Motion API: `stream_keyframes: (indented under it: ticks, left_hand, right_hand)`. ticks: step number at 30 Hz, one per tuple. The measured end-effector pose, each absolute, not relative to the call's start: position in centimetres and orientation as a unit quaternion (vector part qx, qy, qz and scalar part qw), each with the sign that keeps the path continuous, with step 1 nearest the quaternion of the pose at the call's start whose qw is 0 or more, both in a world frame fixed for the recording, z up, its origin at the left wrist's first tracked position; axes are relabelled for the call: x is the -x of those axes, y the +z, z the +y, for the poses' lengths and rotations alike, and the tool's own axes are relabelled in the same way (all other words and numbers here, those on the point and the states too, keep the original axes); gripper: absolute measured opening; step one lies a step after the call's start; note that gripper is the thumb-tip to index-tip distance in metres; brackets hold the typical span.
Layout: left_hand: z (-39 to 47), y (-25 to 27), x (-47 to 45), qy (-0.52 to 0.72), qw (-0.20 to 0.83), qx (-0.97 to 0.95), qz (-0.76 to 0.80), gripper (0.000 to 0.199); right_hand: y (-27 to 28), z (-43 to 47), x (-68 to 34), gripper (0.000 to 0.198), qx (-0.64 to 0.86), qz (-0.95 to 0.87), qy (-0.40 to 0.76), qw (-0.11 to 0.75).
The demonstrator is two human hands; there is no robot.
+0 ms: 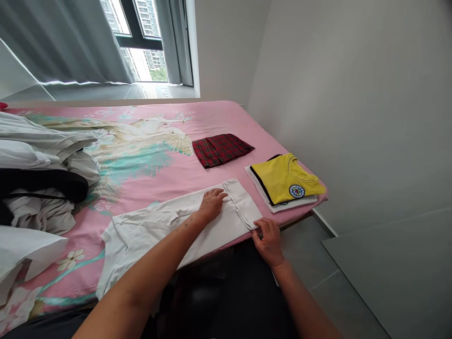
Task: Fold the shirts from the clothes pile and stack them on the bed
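A white garment (208,235), which looks like a shirt, lies in a long folded strip along the bed's near edge, with a doubled band at its right end. My left hand (212,205) rests palm down on it near that band, its fingers stretched out and slightly bent. At the band's near right corner, my right hand (269,239) is closed on the fabric edge, thumb below and fingers above. Creases run through the garment's left part, and my left forearm covers some of it.
A folded yellow shirt (277,175) with a round badge lies on white folded cloth at the bed's right corner. Beyond the white garment is a red plaid skirt (222,149). Rumpled white, grey and black clothes (38,160) pile up at left on the pink floral bedsheet (137,183).
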State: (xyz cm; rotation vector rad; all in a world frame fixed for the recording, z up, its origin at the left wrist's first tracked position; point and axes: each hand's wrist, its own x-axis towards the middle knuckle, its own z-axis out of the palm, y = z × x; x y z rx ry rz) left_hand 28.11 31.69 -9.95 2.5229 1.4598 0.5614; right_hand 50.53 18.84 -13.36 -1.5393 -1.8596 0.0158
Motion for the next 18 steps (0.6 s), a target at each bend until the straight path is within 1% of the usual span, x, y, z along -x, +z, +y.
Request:
stream_keyframes:
  ticks: [3, 6, 9, 14, 18]
  left_hand:
    - [34.5, -9.8, -28.8, 0.162, 0.068, -0.859, 0.481, 0.041]
    - [36.8, -9.6, -29.3, 0.136, 0.047, -0.871, 0.469, 0.042]
    - [38.4, -9.4, -29.8, 0.107, 0.034, -0.882, 0.458, 0.041]
    - [39.5, -8.8, -30.7, 0.085, 0.046, -0.882, 0.46, 0.033]
    - [39.4, -8.6, -31.2, 0.077, 0.054, -0.876, 0.473, 0.035]
  right_hand:
    - [-13.2, 19.4, -50.6, 0.014, 0.608, -0.702, 0.035, 0.368]
    - [-13.1, 19.6, -50.6, 0.014, 0.617, -0.676, 0.048, 0.4]
    - [-12.8, 19.5, -50.4, 0.015, 0.626, -0.664, 0.051, 0.407]
    - [-12.6, 19.4, -49.6, 0.031, 0.655, -0.658, 0.046, 0.369]
    - [-12.4, 19.9, -48.8, 0.027, 0.696, -0.645, 0.039, 0.312]
